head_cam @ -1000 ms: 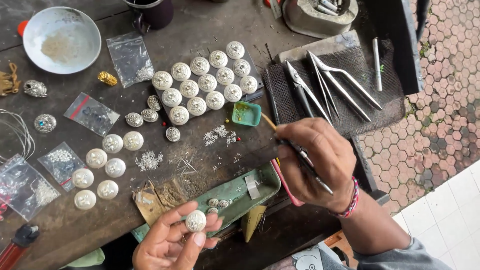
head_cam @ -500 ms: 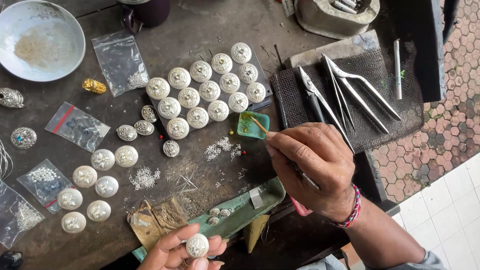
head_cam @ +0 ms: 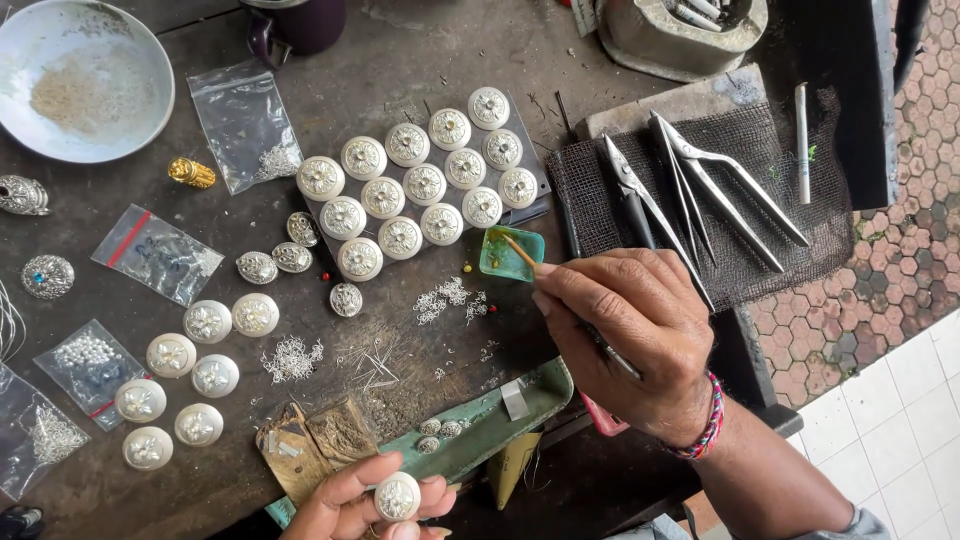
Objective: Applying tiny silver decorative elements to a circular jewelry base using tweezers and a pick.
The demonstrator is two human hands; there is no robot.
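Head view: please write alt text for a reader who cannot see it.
The right hand dips a thin brush into a small green dish on a dark workbench, while the left hand holds a round white ornamented disc. Rows of similar discs lie beyond.

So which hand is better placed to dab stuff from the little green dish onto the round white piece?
Probably the right hand: it holds the brush, whose tip is in the green dish. The left hand is busy pinching the white piece in its fingers.
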